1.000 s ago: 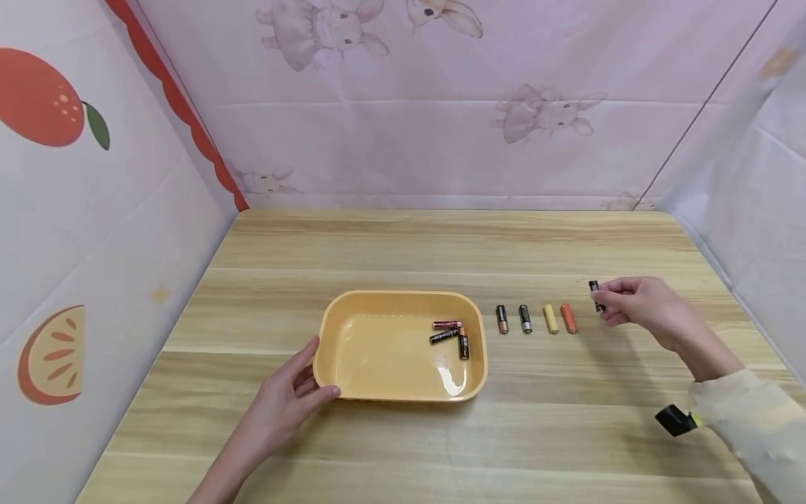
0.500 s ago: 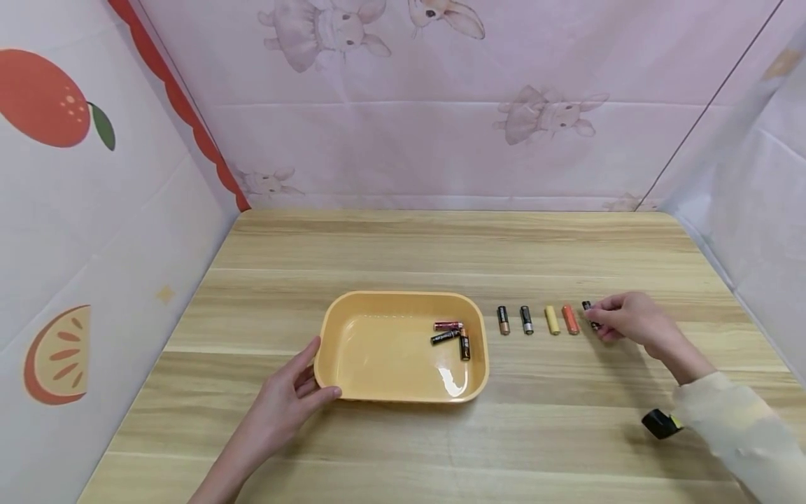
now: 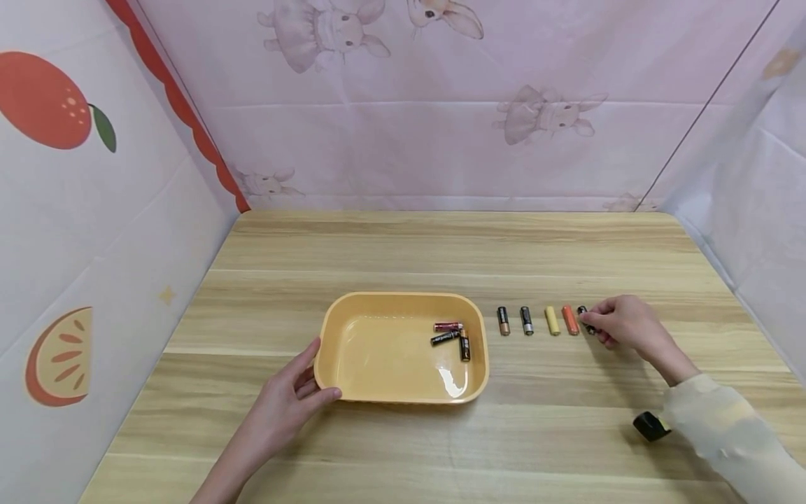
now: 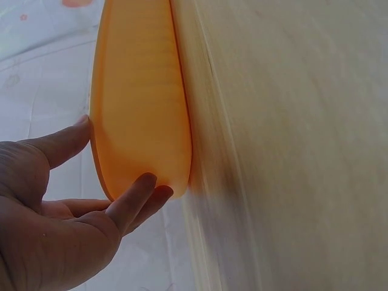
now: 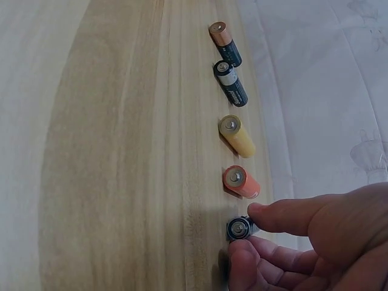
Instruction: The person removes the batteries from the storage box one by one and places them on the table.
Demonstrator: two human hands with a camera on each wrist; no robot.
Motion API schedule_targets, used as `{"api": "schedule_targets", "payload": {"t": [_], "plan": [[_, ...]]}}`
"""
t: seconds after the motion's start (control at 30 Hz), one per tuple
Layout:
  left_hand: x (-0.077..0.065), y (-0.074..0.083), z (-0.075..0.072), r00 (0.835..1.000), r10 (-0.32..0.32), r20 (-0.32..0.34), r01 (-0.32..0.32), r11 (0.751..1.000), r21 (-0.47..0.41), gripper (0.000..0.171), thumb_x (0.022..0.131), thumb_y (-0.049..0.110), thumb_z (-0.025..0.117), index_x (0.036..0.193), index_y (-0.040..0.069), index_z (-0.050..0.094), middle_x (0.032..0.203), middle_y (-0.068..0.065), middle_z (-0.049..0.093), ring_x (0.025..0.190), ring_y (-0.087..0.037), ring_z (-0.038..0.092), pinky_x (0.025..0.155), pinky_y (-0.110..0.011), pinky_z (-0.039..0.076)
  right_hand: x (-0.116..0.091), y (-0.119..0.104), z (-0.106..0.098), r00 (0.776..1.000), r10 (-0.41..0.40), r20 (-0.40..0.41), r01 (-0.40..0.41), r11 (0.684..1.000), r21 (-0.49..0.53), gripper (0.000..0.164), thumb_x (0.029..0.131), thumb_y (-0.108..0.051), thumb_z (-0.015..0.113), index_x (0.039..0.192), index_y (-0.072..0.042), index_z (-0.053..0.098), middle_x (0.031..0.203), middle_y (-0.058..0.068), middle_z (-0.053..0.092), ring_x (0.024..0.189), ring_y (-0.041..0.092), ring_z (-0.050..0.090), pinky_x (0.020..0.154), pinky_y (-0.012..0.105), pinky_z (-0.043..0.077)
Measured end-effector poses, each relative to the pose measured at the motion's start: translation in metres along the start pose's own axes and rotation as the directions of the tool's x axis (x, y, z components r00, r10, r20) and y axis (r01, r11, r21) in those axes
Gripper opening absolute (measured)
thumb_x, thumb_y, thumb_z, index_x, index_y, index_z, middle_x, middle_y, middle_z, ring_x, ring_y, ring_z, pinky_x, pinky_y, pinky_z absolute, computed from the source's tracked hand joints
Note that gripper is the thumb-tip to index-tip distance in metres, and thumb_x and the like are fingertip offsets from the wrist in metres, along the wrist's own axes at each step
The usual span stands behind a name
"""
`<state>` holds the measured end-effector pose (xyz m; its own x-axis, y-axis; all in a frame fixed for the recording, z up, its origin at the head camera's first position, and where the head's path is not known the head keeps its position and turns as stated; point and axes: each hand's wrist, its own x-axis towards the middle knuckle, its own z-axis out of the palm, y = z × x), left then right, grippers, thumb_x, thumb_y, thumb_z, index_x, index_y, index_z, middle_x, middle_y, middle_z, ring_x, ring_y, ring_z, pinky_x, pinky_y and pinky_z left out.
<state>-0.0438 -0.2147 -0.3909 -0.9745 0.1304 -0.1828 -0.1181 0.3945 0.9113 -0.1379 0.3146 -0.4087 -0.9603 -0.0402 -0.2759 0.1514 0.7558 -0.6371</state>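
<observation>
My right hand point(image 3: 636, 327) pinches a black battery point(image 5: 239, 228) between thumb and fingers at the right end of a row of batteries on the table. Left of it lie an orange battery point(image 3: 569, 320), a yellow battery point(image 3: 552, 320), a black-and-silver battery point(image 3: 526, 320) and a black-and-copper battery point(image 3: 503, 321), side by side with small gaps. My left hand point(image 3: 283, 402) grips the left end of a yellow plastic tray point(image 3: 378, 364), thumb and fingers spread around its corner. Inside the tray's right part lie a red battery point(image 3: 448, 326) and two black ones point(image 3: 464, 346), touching each other.
The wooden table point(image 3: 403, 252) meets a pink rabbit-print back wall point(image 3: 403, 150) and white side walls. A black device point(image 3: 651, 426) sits at the right wrist by a cream sleeve point(image 3: 724, 420).
My right hand has carried the black battery left and towards me, down to the row beside the orange one. The left hand and tray have stayed in place.
</observation>
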Motion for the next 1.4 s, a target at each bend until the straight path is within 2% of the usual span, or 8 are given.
{"api": "schedule_targets", "payload": {"t": [0.37, 0.67, 0.9, 1.13, 1.2, 1.27, 1.4], "plan": [[0.0, -0.001, 0.0, 1.0, -0.001, -0.001, 0.001, 1.0, 0.013, 0.089, 0.09, 0.003, 0.08, 0.161, -0.002, 0.026, 0.16, -0.027, 0.034, 0.132, -0.038, 0.056, 0.096, -0.026, 0.057, -0.002, -0.003, 0.001, 1.0, -0.001, -0.006, 0.001, 1.0, -0.011, 0.028, 0.103, -0.024, 0.065, 0.094, 0.002, 0.07, 0.063, 0.0, 0.063, 0.057, 0.015, 0.06, 0.048, 0.025, 0.045], [0.001, -0.002, 0.0, 1.0, 0.0, 0.0, 0.0, 1.0, 0.009, 0.089, 0.09, 0.003, 0.079, 0.161, -0.002, 0.026, 0.16, -0.026, 0.035, 0.132, -0.037, 0.056, 0.095, -0.026, 0.057, -0.003, -0.003, 0.0, 1.0, 0.0, -0.01, -0.001, 0.999, -0.053, 0.036, 0.106, -0.033, 0.06, 0.087, -0.002, 0.068, 0.063, 0.0, 0.062, 0.058, 0.017, 0.059, 0.049, 0.026, 0.042], [-0.001, -0.002, -0.001, 1.0, 0.011, 0.004, -0.011, 1.0, -0.005, 0.088, 0.09, 0.002, 0.079, 0.161, -0.003, 0.026, 0.159, -0.029, 0.036, 0.131, -0.038, 0.056, 0.095, -0.027, 0.058, -0.003, -0.002, -0.001, 1.0, 0.022, -0.015, -0.023, 0.998, -0.066, 0.049, 0.108, -0.041, 0.054, 0.075, -0.006, 0.063, 0.063, 0.0, 0.061, 0.059, 0.018, 0.06, 0.049, 0.027, 0.042], [0.001, 0.0, -0.001, 1.0, -0.003, 0.01, 0.003, 1.0, -0.022, 0.089, 0.09, 0.0, 0.078, 0.161, -0.003, 0.025, 0.16, -0.028, 0.034, 0.132, -0.039, 0.055, 0.095, -0.027, 0.057, -0.004, -0.003, -0.006, 1.0, -0.009, -0.022, 0.006, 0.994, -0.106, 0.05, 0.109, -0.04, 0.052, 0.073, -0.006, 0.062, 0.063, 0.001, 0.059, 0.059, 0.018, 0.053, 0.051, 0.028, 0.039], [0.001, -0.001, 0.0, 1.0, 0.002, 0.014, -0.002, 1.0, -0.022, 0.089, 0.09, -0.001, 0.078, 0.161, -0.004, 0.025, 0.159, -0.029, 0.034, 0.132, -0.039, 0.055, 0.095, -0.027, 0.058, -0.004, -0.007, -0.009, 1.0, -0.012, -0.022, 0.009, 0.994, -0.107, 0.048, 0.109, -0.04, 0.052, 0.077, -0.004, 0.063, 0.064, 0.001, 0.058, 0.06, 0.018, 0.051, 0.051, 0.028, 0.039], [0.001, -0.001, 0.0, 1.0, 0.01, 0.017, -0.01, 1.0, -0.024, 0.089, 0.09, -0.001, 0.079, 0.16, -0.005, 0.024, 0.158, -0.031, 0.034, 0.132, -0.04, 0.055, 0.094, -0.028, 0.058, -0.005, -0.012, -0.013, 1.0, -0.021, -0.022, 0.019, 0.996, -0.089, 0.047, 0.109, -0.038, 0.053, 0.088, 0.002, 0.065, 0.069, 0.004, 0.06, 0.064, 0.019, 0.054, 0.053, 0.029, 0.046], [0.0, -0.001, 0.0, 1.0, 0.014, 0.013, -0.013, 1.0, -0.026, 0.089, 0.089, -0.002, 0.079, 0.16, -0.005, 0.025, 0.157, -0.032, 0.037, 0.131, -0.04, 0.056, 0.094, -0.028, 0.059, -0.008, -0.028, -0.02, 0.998, -0.055, -0.017, 0.055, 0.998, -0.021, 0.05, 0.109, -0.036, 0.053, 0.118, 0.012, 0.063, 0.096, 0.018, 0.069, 0.081, 0.025, 0.065, 0.066, 0.035, 0.061]]}}
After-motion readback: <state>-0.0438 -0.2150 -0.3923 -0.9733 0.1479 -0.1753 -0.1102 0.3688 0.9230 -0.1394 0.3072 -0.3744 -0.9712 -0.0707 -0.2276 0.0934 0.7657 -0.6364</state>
